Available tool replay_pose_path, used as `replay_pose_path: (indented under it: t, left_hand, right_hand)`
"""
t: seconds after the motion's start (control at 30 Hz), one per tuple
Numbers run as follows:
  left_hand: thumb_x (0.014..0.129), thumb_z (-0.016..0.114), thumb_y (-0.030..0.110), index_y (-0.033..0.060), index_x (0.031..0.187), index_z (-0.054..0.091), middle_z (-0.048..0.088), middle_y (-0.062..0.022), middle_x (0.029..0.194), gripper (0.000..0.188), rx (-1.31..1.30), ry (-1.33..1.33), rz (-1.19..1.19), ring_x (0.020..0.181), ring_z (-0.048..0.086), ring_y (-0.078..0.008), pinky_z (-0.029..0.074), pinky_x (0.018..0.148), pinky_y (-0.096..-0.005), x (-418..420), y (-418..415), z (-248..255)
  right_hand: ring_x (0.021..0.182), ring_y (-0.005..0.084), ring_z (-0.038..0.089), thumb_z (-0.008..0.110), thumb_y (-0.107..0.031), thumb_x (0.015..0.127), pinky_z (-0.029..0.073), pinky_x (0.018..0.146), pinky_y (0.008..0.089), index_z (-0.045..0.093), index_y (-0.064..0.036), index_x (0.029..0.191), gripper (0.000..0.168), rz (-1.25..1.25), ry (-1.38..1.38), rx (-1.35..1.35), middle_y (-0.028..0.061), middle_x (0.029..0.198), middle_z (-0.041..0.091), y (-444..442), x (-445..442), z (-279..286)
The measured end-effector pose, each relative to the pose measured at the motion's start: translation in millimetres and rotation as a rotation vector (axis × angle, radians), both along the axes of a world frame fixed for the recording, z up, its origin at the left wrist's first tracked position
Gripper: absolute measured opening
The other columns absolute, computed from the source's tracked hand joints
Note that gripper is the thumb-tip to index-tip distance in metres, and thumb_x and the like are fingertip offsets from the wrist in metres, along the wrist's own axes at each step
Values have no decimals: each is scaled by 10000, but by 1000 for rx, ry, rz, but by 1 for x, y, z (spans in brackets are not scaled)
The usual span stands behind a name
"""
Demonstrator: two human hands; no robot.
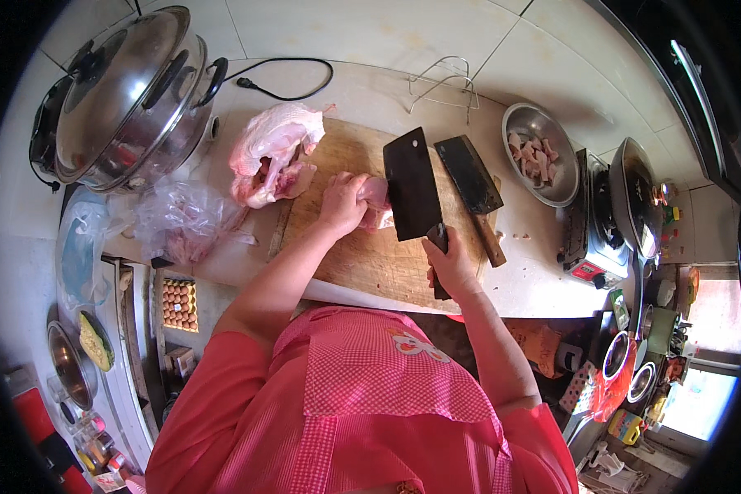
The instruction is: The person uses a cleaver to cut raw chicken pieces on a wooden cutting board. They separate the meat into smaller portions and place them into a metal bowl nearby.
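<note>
On the wooden cutting board [370, 272], my left hand [344, 202] holds down a piece of raw poultry [376, 192]. My right hand [449, 262] grips the handle of a dark cleaver [414, 185], its blade just right of that piece; whether it touches the meat I cannot tell. A second cleaver [469, 173] with a wooden handle lies at the board's right side. The larger raw poultry carcass [275, 154] rests at the board's left edge. Cut raw pieces lie in a steel bowl [562, 179] at the back right.
A large lidded steel pot [123, 99] stands at the left, with a black power cord [284, 99] beside it. Plastic bags [185, 216] lie in front. A wire rack [441, 92] leans by the wall. At the right are a portable gas stove [593, 247] and a wok [633, 197].
</note>
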State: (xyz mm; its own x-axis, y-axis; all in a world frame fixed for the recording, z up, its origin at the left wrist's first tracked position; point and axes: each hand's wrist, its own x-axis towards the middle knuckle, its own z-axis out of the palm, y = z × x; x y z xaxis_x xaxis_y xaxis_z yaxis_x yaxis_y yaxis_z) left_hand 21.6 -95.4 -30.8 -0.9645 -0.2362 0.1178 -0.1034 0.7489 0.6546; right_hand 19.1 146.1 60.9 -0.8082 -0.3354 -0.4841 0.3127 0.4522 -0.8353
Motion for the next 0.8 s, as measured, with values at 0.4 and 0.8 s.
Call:
replay_pose_path:
  t: [0.4,0.8]
  left_hand:
    - [699,623,175,-7,1370,352,395,-247,1280,746,333,243,340,1223,358,-382,270,1061,-455,26,-21,7]
    - [665,565,-18,46,1267,438,442,-165,1148,618,259,513,387,1106,379,-329,279,1006,-447,38,-44,33]
  right_hand:
    - [465,152,545,620,-195,877,432,393,307,420,-77,1153,360,117,506,249,90,661,552,-18,17,-17]
    - [560,233,539,512,-75,913,437,504,356,355,-67,1132,270,-351,565,-525,118,720,532,-58,18,85]
